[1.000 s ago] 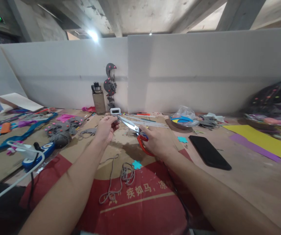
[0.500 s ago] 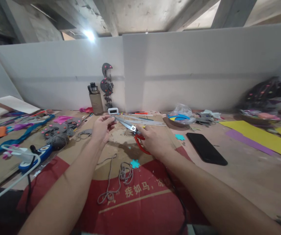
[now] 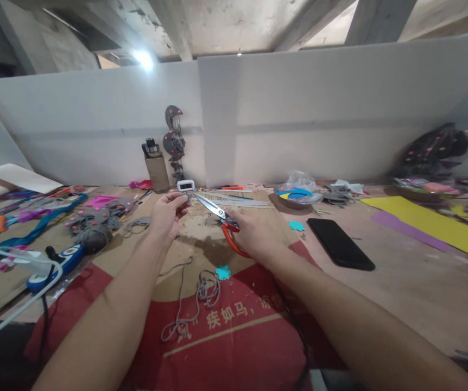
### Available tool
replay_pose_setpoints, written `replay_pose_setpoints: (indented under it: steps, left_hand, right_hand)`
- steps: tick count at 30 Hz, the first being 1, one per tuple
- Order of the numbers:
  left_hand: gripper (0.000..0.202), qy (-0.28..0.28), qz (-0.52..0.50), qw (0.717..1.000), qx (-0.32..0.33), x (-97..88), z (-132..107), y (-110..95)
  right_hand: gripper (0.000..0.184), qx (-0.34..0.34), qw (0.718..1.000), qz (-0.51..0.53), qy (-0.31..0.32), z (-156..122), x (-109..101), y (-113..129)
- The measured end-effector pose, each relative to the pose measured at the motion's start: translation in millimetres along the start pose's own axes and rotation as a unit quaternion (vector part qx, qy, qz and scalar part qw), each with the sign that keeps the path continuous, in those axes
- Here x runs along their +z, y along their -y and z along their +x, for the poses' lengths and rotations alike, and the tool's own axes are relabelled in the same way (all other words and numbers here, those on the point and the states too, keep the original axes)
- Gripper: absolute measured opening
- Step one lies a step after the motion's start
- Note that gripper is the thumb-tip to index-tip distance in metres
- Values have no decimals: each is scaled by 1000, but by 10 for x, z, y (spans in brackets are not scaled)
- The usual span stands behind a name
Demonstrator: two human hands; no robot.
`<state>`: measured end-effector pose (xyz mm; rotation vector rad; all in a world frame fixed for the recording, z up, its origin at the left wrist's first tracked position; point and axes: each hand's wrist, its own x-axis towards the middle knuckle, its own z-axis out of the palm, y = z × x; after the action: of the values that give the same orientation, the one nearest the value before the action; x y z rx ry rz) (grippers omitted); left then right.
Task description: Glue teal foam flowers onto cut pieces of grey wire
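Observation:
My right hand (image 3: 254,231) is closed round the red handles of a pair of large scissors (image 3: 213,209), whose steel blades point left towards my left hand. My left hand (image 3: 166,212) pinches a small grey piece at the blade tips; the piece is too small to name. Both hands hover over a sheet of brown cardboard (image 3: 201,239). A tangle of grey cord (image 3: 193,304) and a small teal cut-out flower (image 3: 222,272) lie on the red printed cloth (image 3: 234,336) just below my hands.
A black phone (image 3: 340,243) lies right of my hands, with yellow and purple foam sheets (image 3: 421,222) further right. A water bottle (image 3: 155,165), a small clock (image 3: 185,185) and a ruler stand at the back wall. Grey felt pieces, blue strips and a glue gun (image 3: 50,263) crowd the left.
The view has shifted slightly, so both hands sit a little further left and lower in frame. The scissors blades have closed somewhat at the piece in my left hand.

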<state>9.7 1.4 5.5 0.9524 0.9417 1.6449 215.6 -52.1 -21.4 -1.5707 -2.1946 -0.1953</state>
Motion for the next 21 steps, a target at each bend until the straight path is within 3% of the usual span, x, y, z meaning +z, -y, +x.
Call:
replay_pose_setpoints:
  steps: [6, 21]
  left_hand:
    - [30, -10, -8, 1000, -5, 1, 7, -19]
    - [27, 9, 4, 1000, -7, 24, -21, -23]
  right_hand:
    - [44, 26, 997, 64, -19, 18, 6, -4]
    - [42, -7, 999, -51, -16, -10, -5, 25]
